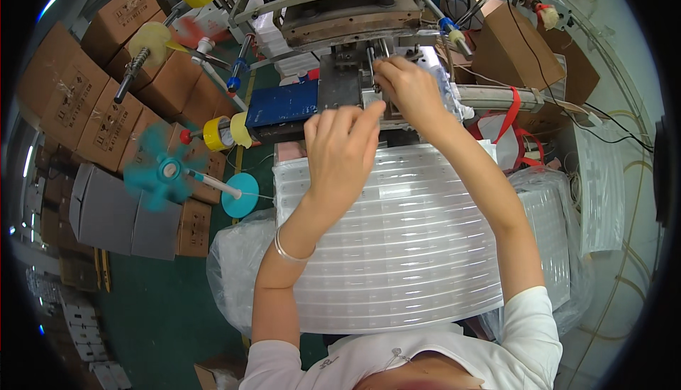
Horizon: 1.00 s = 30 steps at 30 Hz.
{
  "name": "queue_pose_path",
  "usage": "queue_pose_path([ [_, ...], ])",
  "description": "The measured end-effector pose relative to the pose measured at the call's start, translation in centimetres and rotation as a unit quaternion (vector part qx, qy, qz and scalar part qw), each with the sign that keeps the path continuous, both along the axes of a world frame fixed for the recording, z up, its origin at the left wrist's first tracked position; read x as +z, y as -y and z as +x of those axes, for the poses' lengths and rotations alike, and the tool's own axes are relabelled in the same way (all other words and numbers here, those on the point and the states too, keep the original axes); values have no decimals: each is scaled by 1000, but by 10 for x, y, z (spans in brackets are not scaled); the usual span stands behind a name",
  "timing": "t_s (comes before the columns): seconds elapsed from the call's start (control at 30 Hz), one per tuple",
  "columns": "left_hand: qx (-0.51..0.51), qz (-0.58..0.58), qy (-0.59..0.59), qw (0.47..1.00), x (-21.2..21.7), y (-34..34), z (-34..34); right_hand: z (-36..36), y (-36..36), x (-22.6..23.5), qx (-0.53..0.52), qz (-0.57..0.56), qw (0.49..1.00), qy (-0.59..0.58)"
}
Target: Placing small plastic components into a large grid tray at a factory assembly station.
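Both of my hands reach forward to a metal press-like machine [347, 24]. My left hand [340, 145], with a bangle on the wrist, is at the near edge of its dark metal bed [339, 92]. Its fingers are bent together and the thumb points right; anything in them is hidden. Farther up and to the right, my right hand [410, 92] has its fingers curled in beside a small metal fitting [372, 92] on the bed. What its fingertips pinch is hidden. Below both hands lies a stack of clear ribbed plastic sheets [397, 248].
A blue plate [284, 102] adjoins the bed on the left, near a yellow tape roll [217, 133]. A turquoise fan [169, 170] spins at left, before stacked cartons [106, 124]. On the right are a metal bar [496, 97], a red strap [509, 117] and an open carton [521, 46].
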<state>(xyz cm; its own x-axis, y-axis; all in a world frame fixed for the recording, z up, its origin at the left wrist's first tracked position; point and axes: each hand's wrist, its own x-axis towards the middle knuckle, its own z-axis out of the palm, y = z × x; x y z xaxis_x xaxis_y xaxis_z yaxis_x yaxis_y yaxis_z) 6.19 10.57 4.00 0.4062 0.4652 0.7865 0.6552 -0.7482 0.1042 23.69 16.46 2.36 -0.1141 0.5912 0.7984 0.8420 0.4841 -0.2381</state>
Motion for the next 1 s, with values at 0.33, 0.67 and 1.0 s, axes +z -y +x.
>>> queue_pose_path([
  [0.33, -95, -62, 12, 993, -2, 19, -22, 0, 17, -5, -39, 103, 993, -38],
  [0.67, -80, -158, -244, 954, -84, 20, 9, 28, 123, -71, 108, -262, 953, 110],
  [1.0, -107, -157, -271, 944, -109, 23, 4, 35, 129, -84, 117, -255, 940, 194],
])
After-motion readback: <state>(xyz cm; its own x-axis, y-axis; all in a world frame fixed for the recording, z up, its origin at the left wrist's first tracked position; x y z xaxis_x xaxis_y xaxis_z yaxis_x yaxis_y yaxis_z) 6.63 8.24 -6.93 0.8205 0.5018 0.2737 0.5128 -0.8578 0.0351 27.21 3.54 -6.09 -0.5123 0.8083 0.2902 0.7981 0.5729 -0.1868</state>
